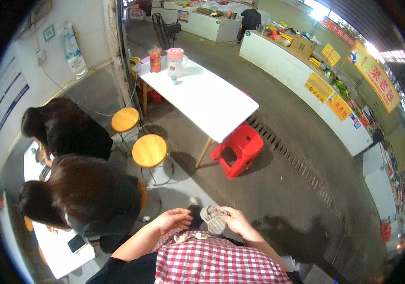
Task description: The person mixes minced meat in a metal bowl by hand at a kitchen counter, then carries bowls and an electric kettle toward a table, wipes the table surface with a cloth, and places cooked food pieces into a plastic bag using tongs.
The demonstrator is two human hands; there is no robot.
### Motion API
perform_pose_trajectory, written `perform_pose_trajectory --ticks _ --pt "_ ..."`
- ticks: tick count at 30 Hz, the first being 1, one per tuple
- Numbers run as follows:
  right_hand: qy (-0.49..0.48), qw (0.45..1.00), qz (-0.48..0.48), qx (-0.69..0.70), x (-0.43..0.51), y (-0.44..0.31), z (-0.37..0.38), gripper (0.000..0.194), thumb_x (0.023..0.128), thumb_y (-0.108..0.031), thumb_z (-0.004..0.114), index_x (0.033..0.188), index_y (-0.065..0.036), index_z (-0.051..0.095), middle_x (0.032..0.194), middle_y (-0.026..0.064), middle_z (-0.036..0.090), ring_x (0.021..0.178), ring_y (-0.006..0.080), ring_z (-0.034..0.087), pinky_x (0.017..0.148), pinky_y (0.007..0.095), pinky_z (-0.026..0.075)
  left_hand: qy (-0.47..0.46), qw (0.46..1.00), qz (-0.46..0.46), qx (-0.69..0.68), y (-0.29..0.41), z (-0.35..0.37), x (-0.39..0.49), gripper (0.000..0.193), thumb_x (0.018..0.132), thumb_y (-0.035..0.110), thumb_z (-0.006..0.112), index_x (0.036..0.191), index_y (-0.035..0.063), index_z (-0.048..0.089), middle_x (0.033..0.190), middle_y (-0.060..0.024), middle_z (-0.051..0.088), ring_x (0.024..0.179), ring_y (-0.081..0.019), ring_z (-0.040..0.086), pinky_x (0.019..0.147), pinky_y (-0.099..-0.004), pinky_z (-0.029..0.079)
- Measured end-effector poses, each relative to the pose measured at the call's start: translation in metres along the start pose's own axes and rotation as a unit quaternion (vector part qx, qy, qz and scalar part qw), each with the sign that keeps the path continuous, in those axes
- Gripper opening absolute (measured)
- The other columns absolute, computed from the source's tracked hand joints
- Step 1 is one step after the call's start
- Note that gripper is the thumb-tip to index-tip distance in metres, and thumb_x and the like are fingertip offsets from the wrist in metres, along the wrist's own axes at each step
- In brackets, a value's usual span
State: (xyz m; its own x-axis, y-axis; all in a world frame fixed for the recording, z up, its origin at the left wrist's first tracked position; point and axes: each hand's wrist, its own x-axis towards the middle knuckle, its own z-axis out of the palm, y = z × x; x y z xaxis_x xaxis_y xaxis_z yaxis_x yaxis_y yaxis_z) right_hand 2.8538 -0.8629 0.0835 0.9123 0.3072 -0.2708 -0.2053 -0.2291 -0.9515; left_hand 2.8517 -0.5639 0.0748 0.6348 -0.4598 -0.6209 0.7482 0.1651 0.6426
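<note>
My right hand (pixel 237 221) is shut on a bunched grey striped cloth (pixel 213 219), held in front of my waist. A little to its left, my left hand (pixel 174 220) is empty, with its fingers stretched toward the cloth but apart from it. Below both hands is a red-and-white checked apron (pixel 220 261) with pale, petal-like pieces (pixel 188 237) near its upper edge. A dark leg and a light shoe (pixel 193 201) show between the hands.
Ahead stands a white table (pixel 202 96) bearing a pink-lidded pitcher (pixel 176 64), a small cup (pixel 174 81) and a chopstick holder (pixel 155 63). Red plastic stool (pixel 241 149) and round wooden stools (pixel 149 151) stand nearby. Two people (pixel 96 191) sit left at a table (pixel 51 254) with a phone (pixel 77 244).
</note>
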Motion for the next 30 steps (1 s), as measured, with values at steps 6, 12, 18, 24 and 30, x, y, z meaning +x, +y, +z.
perform_pose_trajectory --ticks 6,12,18,24,30 --pt "0.128 0.935 -0.049 -0.326 0.143 -0.014 -0.095 0.026 0.087 -0.010 0.063 0.112 -0.008 0.068 0.114 0.0153 0.068 0.100 0.0295 0.067 0.086 0.0367 0.053 0.209 0.978 -0.014 -0.008 0.074 -0.071 0.179 0.026 0.098 0.025 0.054 0.116 0.0060 0.059 0.103 -0.0072 0.065 0.086 -0.0159 0.061 0.076 -0.0290 0.050" --pt "0.295 0.904 -0.043 -0.306 0.266 -0.082 -0.213 0.021 0.088 -0.007 0.061 0.108 -0.003 0.064 0.106 0.0190 0.067 0.097 0.0367 0.066 0.084 0.0429 0.052 0.113 0.986 0.073 0.098 0.201 -0.042 0.312 0.032 0.096 0.027 0.060 0.121 0.0065 0.056 0.102 -0.0055 0.063 0.089 -0.0157 0.062 0.077 -0.0295 0.050" --pt "0.180 0.907 -0.225 -0.307 0.402 -0.101 -0.240 0.023 0.079 -0.003 0.065 0.101 -0.008 0.070 0.122 0.0122 0.062 0.117 0.0343 0.054 0.097 0.0409 0.047 0.103 0.982 0.079 0.137 0.313 -0.027 0.386 0.042 0.096 0.025 0.061 0.131 0.0048 0.049 0.113 -0.0073 0.060 0.099 -0.0168 0.060 0.081 -0.0305 0.050" --pt "-0.131 0.885 -0.091 -0.437 0.552 -0.034 -0.206 0.068 0.081 -0.022 0.067 0.143 -0.011 0.042 0.153 0.0207 0.029 0.137 0.0413 0.034 0.110 0.0537 0.032 0.248 0.962 0.065 0.099 0.367 -0.130 0.437 0.052 0.094 0.029 0.061 0.137 0.0042 0.045 0.121 -0.0095 0.057 0.105 -0.0187 0.058 0.084 -0.0333 0.049" --pt "-0.197 0.783 -0.211 -0.550 0.697 0.011 -0.181 0.070 0.090 -0.045 0.059 0.147 -0.011 0.041 0.157 0.0189 0.025 0.147 0.0376 0.016 0.114 0.0659 0.008 0.527 0.846 0.049 0.067 0.440 -0.239 0.542 0.061 0.092 0.030 0.062 0.140 -0.0033 0.041 0.135 -0.0222 0.053 0.124 -0.0327 0.052 0.101 -0.0394 0.042"
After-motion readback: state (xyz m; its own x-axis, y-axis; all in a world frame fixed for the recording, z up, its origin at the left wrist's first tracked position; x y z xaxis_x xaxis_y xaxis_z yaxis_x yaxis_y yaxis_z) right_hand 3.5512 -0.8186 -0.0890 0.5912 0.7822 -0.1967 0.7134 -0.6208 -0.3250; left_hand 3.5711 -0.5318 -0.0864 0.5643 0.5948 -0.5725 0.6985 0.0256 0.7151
